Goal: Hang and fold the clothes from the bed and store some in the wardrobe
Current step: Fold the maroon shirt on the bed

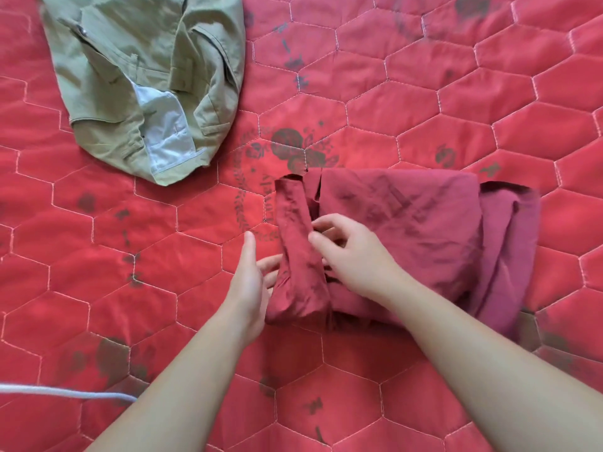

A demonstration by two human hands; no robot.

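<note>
Maroon garment [408, 230] lies partly folded, right of frame centre on the red quilt [489, 93]. One narrow folded flap sticks up at its left edge. Left hand [251, 282]: fingers straight and together, slid under the flap's left side, thumb pointing up. Right hand [346, 252]: fingers curled, pinching the flap's right edge. Khaki trousers [146, 83] crumpled upper left, well apart. Grey cord [65, 393] lower left.

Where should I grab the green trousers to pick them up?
Probably at the waistband end of the green trousers, the wide open end showing the white lining, which lies nearest the person. Come from the near side with both hands, one at each corner; that edge is thick, so the legs would likely hang straight.
</note>
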